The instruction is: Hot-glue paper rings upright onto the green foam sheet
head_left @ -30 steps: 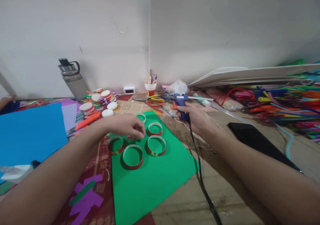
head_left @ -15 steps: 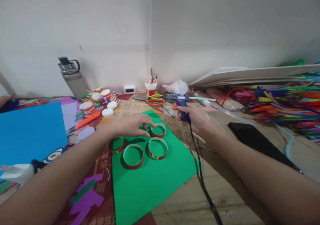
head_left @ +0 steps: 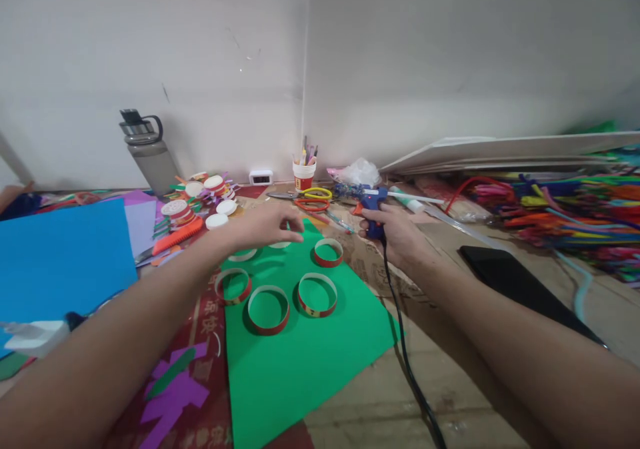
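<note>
Since the last frame, the rightmost ring point(head_left: 329, 263) has slid right and my left hand point(head_left: 269, 225) has backed off it. Ring looks low and round, red outside, pale inside, sitting on the green sheet point(head_left: 300, 372). It lies right of that hand, apart, slightly nearer the camera. Left thumb and fingers parted; I see nothing between them. My right hand point(head_left: 394, 230) grips the blue glue gun point(head_left: 373, 210).

From afar, I see a bare, smooth left forearm point(head_left: 135, 322) tapering to a bare left hand point(head_left: 267, 224), and a similarly tapering, bare right forearm point(head_left: 493, 319) and right hand point(head_left: 396, 234).
</note>
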### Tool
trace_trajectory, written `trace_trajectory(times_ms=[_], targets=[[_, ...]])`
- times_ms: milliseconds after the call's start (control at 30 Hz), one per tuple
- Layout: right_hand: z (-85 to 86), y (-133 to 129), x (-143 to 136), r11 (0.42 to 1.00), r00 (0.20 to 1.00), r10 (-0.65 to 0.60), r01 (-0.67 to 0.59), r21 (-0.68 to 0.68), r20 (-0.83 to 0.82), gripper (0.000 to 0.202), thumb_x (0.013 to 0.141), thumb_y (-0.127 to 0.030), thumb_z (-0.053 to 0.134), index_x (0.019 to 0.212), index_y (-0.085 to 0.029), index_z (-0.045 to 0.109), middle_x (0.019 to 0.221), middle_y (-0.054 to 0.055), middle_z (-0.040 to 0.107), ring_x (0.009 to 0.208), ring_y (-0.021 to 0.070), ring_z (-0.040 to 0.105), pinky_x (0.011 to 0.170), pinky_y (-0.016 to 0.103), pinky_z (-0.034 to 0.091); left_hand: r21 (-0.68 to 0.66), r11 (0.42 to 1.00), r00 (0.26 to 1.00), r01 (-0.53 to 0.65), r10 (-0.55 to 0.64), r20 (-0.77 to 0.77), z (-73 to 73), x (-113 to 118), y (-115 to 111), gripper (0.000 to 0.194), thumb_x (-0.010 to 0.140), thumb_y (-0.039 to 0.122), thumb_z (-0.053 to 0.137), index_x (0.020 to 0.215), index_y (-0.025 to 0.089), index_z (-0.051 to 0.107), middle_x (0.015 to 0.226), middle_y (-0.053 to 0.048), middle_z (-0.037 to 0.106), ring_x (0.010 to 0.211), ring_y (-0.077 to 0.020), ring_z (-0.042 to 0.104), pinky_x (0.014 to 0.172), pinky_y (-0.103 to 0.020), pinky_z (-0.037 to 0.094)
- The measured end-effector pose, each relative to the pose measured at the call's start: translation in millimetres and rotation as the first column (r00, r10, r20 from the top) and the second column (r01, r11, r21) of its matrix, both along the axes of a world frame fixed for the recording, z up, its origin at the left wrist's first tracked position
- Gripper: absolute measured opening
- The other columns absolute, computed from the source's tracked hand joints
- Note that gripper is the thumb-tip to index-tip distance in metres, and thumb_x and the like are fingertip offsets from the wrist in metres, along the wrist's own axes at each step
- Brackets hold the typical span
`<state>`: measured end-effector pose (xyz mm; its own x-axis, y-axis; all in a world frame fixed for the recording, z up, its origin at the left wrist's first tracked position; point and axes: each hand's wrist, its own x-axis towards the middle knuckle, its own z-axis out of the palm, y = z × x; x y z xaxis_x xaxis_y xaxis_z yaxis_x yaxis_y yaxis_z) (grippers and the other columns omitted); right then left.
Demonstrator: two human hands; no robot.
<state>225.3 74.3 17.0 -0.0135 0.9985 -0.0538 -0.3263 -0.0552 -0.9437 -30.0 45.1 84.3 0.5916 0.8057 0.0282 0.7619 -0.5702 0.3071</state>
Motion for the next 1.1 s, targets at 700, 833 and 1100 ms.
trace_trajectory(times_ms=[700,833,1100], targets=[[8.8,-13,-5,0.996,0.996,0.084,-0.084,0.008,0.039,0.020,0.069,-0.019,0.070,0.079,-0.021,0.053,0.060,-0.005,0.053,0.052,0.0085,0.049,0.048,0.019,0.041,-0.166,0.973,0.987,0.162,-0.159,0.031,-20.0,25,-8,0.037,0.092,0.030,0.056,0.129,0.026,0.063,0.131,-0.005,0.066,0.116,-0.0198,0.061,0.096,-0.030,0.045],[8.4,-13,-4,0.994,0.994,0.102,-0.103,0.038,0.025,0.022,0.069,-0.018,0.071,0.082,-0.021,0.054,0.063,-0.004,0.055,0.053,0.0085,0.049,0.048,0.019,0.041,-0.200,0.977,0.997,0.070,-0.065,0.031,-1.1,4,-4,0.032,0.089,0.036,0.059,0.117,0.023,0.068,0.120,-0.003,0.071,0.105,-0.0172,0.065,0.085,-0.024,0.047],[4.6,-10,-7,0.996,0.995,0.085,-0.086,0.010,0.048,0.023,0.068,-0.019,0.071,0.082,-0.022,0.052,0.062,-0.005,0.054,0.051,0.0094,0.049,0.047,0.021,0.040,-0.506,0.852,0.913,-0.136,-0.092,-0.399,39.6,-34,-25,0.053,0.064,0.040,0.081,0.114,0.026,0.068,0.111,-0.004,0.073,0.094,-0.0206,0.066,0.071,-0.023,0.046]])
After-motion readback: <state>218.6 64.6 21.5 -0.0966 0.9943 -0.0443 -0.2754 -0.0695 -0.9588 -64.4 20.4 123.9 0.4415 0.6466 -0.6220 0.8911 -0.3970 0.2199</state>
